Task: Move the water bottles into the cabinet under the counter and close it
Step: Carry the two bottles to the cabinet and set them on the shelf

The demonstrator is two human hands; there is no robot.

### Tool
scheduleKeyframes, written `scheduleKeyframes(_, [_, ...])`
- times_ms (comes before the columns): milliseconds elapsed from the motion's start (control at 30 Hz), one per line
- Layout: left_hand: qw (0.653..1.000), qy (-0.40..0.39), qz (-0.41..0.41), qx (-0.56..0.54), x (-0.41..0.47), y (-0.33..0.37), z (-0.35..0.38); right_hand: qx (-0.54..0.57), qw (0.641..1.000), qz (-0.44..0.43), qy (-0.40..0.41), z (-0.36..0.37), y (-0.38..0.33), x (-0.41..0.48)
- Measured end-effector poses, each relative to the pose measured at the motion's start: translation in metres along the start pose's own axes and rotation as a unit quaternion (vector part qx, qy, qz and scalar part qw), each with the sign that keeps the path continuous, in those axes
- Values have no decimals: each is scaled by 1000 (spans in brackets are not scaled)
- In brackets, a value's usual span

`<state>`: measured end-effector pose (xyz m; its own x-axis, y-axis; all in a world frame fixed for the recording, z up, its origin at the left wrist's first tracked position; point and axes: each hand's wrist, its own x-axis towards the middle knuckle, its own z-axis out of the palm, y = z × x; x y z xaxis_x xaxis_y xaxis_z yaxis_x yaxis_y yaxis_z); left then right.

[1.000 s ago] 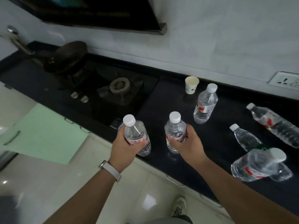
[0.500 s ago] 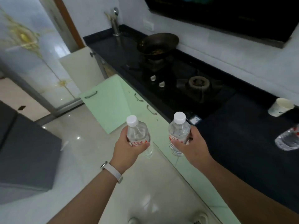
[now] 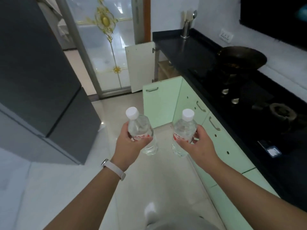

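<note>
**Fingers (image 3: 198,130) curl round two water bottles, one per hand**

Two clear bottles, each white-capped and red-labelled, are held side by side but apart above the pale floor, out in front of the green cabinets. The left bottle (image 3: 139,128) sits in the left hand (image 3: 127,146), thumb wrapped across its label; its long axis runs from cap at 11 o'clock to base at 5. The right bottle (image 3: 184,128) stands nearly upright in the right hand (image 3: 199,148), cap at 12 o'clock, fingers closed behind it and thumb in front. One white watch strap (image 3: 114,169) circles the left wrist. At 12 o'clock from the bottles, one mint-green cabinet door (image 3: 159,103) stands open. From 1 to 3 o'clock runs the black counter (image 3: 187,52), carrying one dark wok (image 3: 240,58). At 9 o'clock stands a tall grey unit (image 3: 41,80).
</note>
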<state>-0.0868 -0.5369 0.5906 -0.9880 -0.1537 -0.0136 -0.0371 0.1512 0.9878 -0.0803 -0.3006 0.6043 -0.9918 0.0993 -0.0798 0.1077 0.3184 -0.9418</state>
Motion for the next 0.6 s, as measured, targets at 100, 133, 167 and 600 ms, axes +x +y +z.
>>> scheduleKeyframes(100, [1000,22,-1,0,7,-4,-24,-6,999,-13,-28,27,-10,15])
scheduleKeyframes(133, [1000,31,0,3,9,-5,-30,-8,999,-18,-34,35,-13,21])
scheduleKeyframes(167, [999,41,-1,7,12,-7,-36,-8,999,-21,-41,42,-15,27])
scheduleKeyframes(600, [989,132,-58,39,124,-24,-62,19,993,-26,-115,121,-19,183])
